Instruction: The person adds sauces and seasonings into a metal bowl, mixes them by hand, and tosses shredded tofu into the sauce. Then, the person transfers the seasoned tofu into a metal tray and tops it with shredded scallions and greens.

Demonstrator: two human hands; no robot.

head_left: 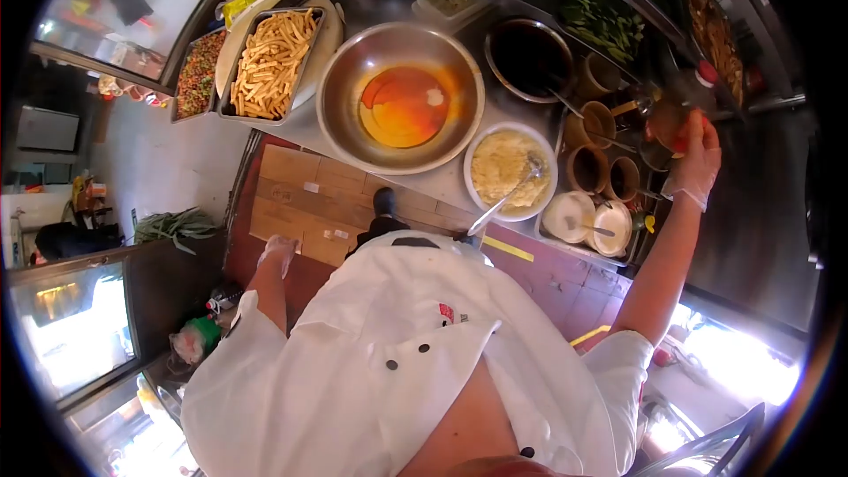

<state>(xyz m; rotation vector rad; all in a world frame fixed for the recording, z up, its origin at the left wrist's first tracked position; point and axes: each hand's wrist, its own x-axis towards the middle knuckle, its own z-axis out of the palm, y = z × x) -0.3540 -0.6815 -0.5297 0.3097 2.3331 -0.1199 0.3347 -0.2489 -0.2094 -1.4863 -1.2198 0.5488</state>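
My right hand (pixel 694 163), in a clear plastic glove, reaches to the far right over the row of sauce pots. Its fingers are closed on a bottle (pixel 687 91) with a red cap; part of the bottle is blurred or hidden. My left hand (pixel 279 254), also gloved, hangs low at my left side, holding nothing that I can see, its fingers loosely apart. In front of me stands a large steel bowl (pixel 331 128) with red-orange oil in it. Beside it, a white bowl (pixel 471 185) of pale yellow mash holds a ladle (pixel 508 199).
At the left are a tray of pale sticks (pixel 274 62) and a tray of chopped mix (pixel 199 75). A pot of dark liquid (pixel 530 51) stands behind the sauce pots (pixel 587 168). Two white tubs (pixel 568 216) sit at the counter's near edge. Cardboard (pixel 300 203) lies on the floor.
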